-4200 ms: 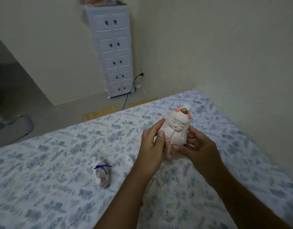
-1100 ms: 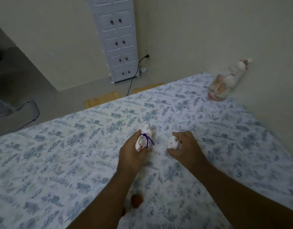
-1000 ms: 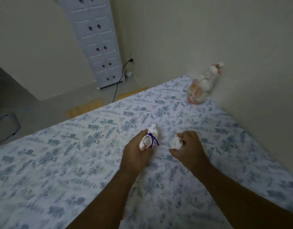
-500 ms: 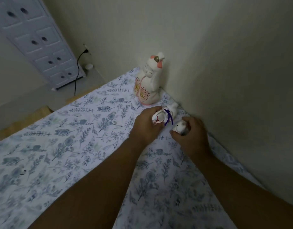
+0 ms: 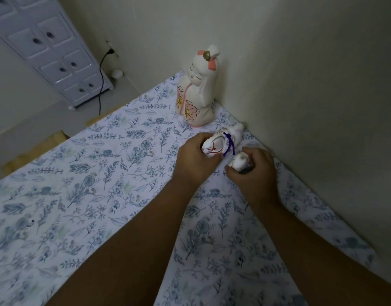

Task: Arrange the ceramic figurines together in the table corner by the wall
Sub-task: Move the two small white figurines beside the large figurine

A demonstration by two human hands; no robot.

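Note:
A tall white figurine with pink flowers and a pink hair bow (image 5: 197, 89) stands upright in the table corner against the wall. Just in front of it, my left hand (image 5: 193, 161) grips a white figurine tied with a purple cord (image 5: 223, 141), held low over the cloth near the wall. My right hand (image 5: 255, 171) is closed around a small white figurine (image 5: 238, 161), right beside the corded one; its lower part is hidden by my fingers.
The table carries a white cloth with blue leaf print (image 5: 101, 173). Walls close the far and right sides. A white drawer cabinet (image 5: 57, 49) stands on the floor beyond the table, with a black cable (image 5: 100, 80) plugged into the wall.
Both hands have carried their figurines from mid-table to the corner beside the tall figurine, which stood there before. In the last half second they barely moved.

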